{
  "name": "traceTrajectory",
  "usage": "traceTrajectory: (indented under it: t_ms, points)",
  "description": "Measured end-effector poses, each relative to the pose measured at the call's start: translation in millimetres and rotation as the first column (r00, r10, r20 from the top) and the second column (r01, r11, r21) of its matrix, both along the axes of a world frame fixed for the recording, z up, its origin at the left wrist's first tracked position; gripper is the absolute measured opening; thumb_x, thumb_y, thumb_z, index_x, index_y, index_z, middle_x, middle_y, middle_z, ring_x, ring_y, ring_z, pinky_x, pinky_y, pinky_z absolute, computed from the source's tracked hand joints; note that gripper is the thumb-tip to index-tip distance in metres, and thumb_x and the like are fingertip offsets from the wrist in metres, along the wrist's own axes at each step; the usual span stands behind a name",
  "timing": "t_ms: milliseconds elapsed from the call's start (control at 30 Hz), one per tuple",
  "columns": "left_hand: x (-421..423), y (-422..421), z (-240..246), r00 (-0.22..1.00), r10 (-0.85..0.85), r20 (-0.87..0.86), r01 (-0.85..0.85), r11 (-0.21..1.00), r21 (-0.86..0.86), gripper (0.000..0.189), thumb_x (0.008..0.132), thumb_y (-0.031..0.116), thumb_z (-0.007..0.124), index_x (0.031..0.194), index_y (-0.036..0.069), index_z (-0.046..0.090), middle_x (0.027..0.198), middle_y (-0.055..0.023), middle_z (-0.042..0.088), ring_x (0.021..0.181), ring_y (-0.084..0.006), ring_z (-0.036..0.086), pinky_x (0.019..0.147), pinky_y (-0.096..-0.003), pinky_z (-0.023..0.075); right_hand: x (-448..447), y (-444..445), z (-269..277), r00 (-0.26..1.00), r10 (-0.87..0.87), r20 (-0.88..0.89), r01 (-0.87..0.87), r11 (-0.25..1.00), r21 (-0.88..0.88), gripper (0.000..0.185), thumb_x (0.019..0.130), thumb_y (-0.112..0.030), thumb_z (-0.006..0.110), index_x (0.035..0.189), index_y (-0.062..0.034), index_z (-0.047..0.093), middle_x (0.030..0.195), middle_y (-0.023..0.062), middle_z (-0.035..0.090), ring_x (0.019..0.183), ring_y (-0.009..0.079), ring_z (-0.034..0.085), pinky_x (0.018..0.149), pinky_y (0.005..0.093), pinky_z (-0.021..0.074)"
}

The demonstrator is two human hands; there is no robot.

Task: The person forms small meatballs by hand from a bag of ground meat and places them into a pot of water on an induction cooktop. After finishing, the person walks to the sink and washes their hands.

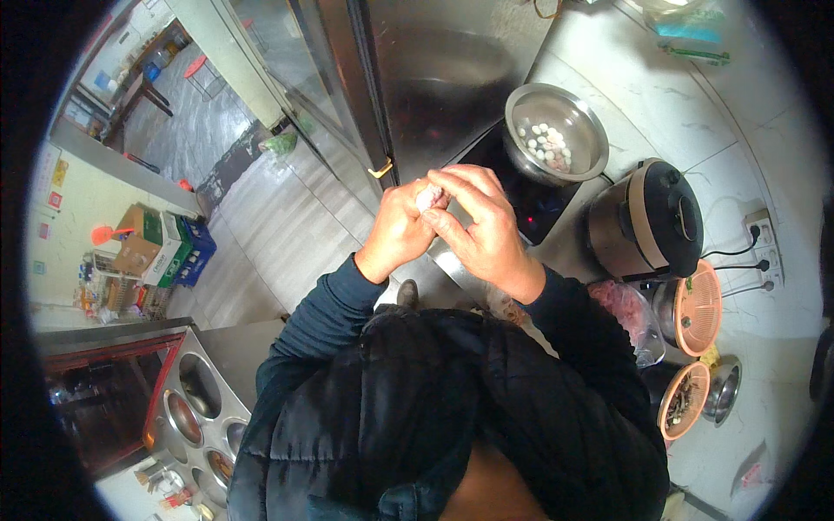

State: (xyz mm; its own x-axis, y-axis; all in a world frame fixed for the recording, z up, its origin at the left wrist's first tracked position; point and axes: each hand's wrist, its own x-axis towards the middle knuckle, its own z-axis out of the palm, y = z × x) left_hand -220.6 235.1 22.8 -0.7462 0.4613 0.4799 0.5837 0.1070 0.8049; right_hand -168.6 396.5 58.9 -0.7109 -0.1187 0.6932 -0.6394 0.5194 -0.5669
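In front of my chest, my left hand (399,225) is curled like a fist. A small pale pinkish lump (429,197), perhaps minced meat paste, shows at the top of that fist. The thumb and forefinger of my right hand (479,218) close around the lump from the other side. Both hands touch each other, and the rest of the lump is hidden by the fingers. Beyond my right hand, a steel basin (589,170) sits on a black induction cooktop (533,218) with a red light. Several small white balls (539,140) lie in the basin.
A black-and-brown electric cooker (625,228) stands right of the basin, its cord near a wall socket strip (765,251). A plastic bag of pinkish raw meat (616,306) and orange colander baskets (700,312) sit by my right arm. A glass-paned door (339,104) stands ahead.
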Motion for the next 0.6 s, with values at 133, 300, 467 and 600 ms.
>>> traceTrajectory:
  t_ms: [133, 300, 467, 600]
  points:
    - [-4.2, -3.8, -3.1, 0.999, 0.0, -0.04, -0.002, 0.999, -0.054, 0.018, 0.097, 0.018, 0.058, 0.087, 0.003, 0.059, 0.075, -0.0152, 0.063, 0.067, -0.035, 0.062, 0.061, -0.0412, 0.0485, -6.2, 0.1, -1.6, 0.995, 0.08, 0.059, -0.081, 0.997, 0.018, 0.036, 0.09, -0.017, 0.077, 0.12, 0.0012, 0.07, 0.115, 0.0179, 0.068, 0.101, 0.0335, 0.065, 0.091, 0.0417, 0.0516]
    - [-13.6, -10.0, 1.8, 0.998, -0.026, -0.058, 0.012, 0.976, -0.218, 0.032, 0.101, 0.026, 0.053, 0.081, 0.002, 0.062, 0.069, -0.0172, 0.061, 0.064, -0.041, 0.061, 0.059, -0.0449, 0.0471, -5.7, -4.7, -1.5, 0.988, 0.085, 0.131, -0.064, 0.985, -0.16, 0.029, 0.091, -0.014, 0.076, 0.116, 0.0011, 0.072, 0.114, 0.0177, 0.069, 0.105, 0.0361, 0.067, 0.091, 0.0416, 0.0545]
    - [-25.1, -5.8, 9.6, 0.999, 0.031, -0.037, -0.045, 0.873, -0.486, 0.028, 0.094, 0.023, 0.059, 0.081, -0.001, 0.065, 0.076, -0.0254, 0.065, 0.075, -0.0485, 0.064, 0.065, -0.0531, 0.0503, -22.1, 3.3, -12.1, 0.969, 0.123, 0.216, -0.102, 0.989, -0.107, 0.033, 0.093, -0.013, 0.075, 0.121, 0.0033, 0.07, 0.111, 0.0182, 0.071, 0.102, 0.0321, 0.071, 0.09, 0.0382, 0.0562]
    - [-31.9, 2.2, 8.3, 0.996, 0.025, -0.089, -0.073, 0.807, -0.585, 0.037, 0.091, 0.032, 0.07, 0.076, -0.001, 0.071, 0.074, -0.0266, 0.066, 0.072, -0.0466, 0.065, 0.064, -0.0529, 0.051, -34.2, 17.0, -31.2, 0.824, 0.207, 0.528, -0.081, 0.964, -0.252, 0.032, 0.099, -0.01, 0.069, 0.128, 0.0047, 0.066, 0.111, 0.0152, 0.071, 0.102, 0.0206, 0.069, 0.088, 0.0311, 0.0556]
